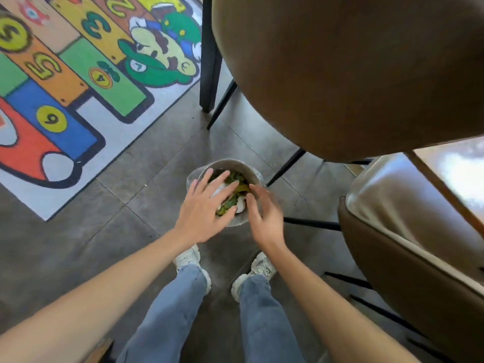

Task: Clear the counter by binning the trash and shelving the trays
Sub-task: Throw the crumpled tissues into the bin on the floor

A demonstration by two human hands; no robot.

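A small round grey bin (230, 163) stands on the floor just ahead of my feet. Green, yellow and white trash (237, 186) fills it. My left hand (207, 208) hovers over the bin's left side, palm down, fingers spread, holding nothing. My right hand (264, 213) hangs over the bin's right rim, fingers apart and slightly blurred, also holding nothing. The two hands cover part of the bin's mouth. No trays or counter are in view.
A brown padded chair (340, 74) with thin black legs looms above and right of the bin. A second brown chair (408, 247) stands at the right. A colourful numbered rug (78, 74) covers the floor at the left. Grey floor tiles (146, 179) surround the bin.
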